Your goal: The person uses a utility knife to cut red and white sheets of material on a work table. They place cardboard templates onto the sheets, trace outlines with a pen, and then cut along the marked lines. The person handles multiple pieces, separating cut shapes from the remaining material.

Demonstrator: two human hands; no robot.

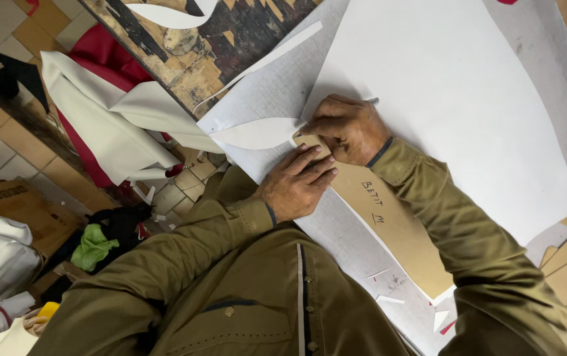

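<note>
On the floor at far left lie a cardboard box [16,204] and a green cloth [92,247], with white and red fabric [109,125] hanging off the table edge. The left hand [295,184] lies flat — fingers together and stretched out — pressing down on a tan cardboard pattern [395,227]. That pattern is a long strip resting on the white sheet [454,99]; its long axis runs diagonally, the narrow end up-left under both hands, the wider end down-right toward the person's right sleeve. The right hand [348,128] is curled shut on a thin marking tool [372,101], its knuckles over the pattern's upper tip. Paper scraps [389,300] lie near the lower end.
</note>
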